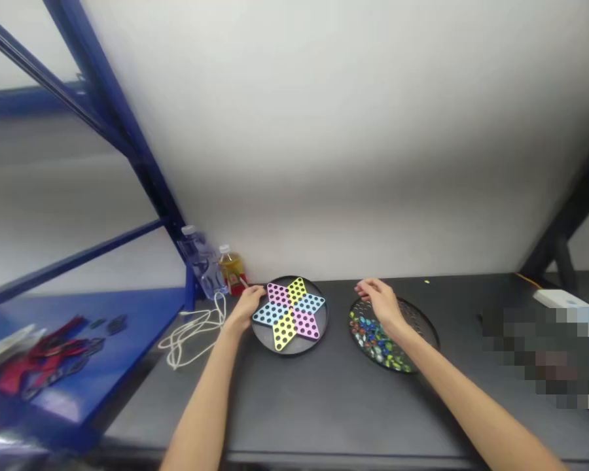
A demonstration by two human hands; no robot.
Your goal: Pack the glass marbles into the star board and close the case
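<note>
A round Chinese checkers board [291, 307] lies on the dark tabletop, its six-pointed star in pink, yellow and light blue dotted with dark holes. My left hand [245, 309] is closed on the left side of its rim. To the right lies a round black-rimmed tray [429, 325]; many glass marbles [379, 343] in several colours gather along its near left part. Above the far side of this tray is my right hand [380, 302], its fingers curled together. Whatever is between those fingertips is too small to make out.
A clear plastic bottle [203, 265], a bottle of yellow liquid [232, 268] and a coiled white cord [189, 337] are left of the board. A blue frame [127, 137] rises at left. A white box [562, 299] sits at far right, beside a blurred-out patch.
</note>
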